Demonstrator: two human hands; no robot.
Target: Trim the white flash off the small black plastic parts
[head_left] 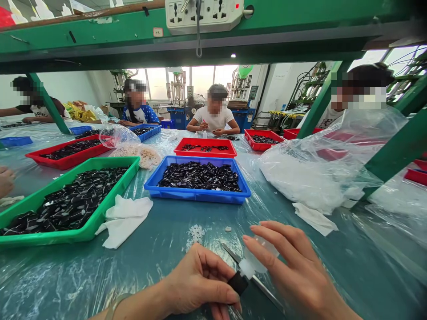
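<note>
My left hand (203,282) is closed, pinching a small flat black piece (238,282) between thumb and fingers. My right hand (295,266) curves its fingers around a small translucent plastic bottle (256,262); the thumb is hidden. The bottle's white cap end (247,269) meets the upper edge of the black piece, whether touching or just in front I cannot tell. Beneath both lies a slim pair of metal tweezers (268,291) on the plastic-covered table. Beyond the hands are a little heap of clear-white bits (195,235) and one pale oval bit (228,229).
A blue tray (196,195) and a green tray (110,200) hold many black pieces. White cloths (128,218) lie nearby. At right rests a plastic bag (300,178) of white material beside a green post (400,151). A green shelf beam (100,38) spans overhead. Several people sit across the table.
</note>
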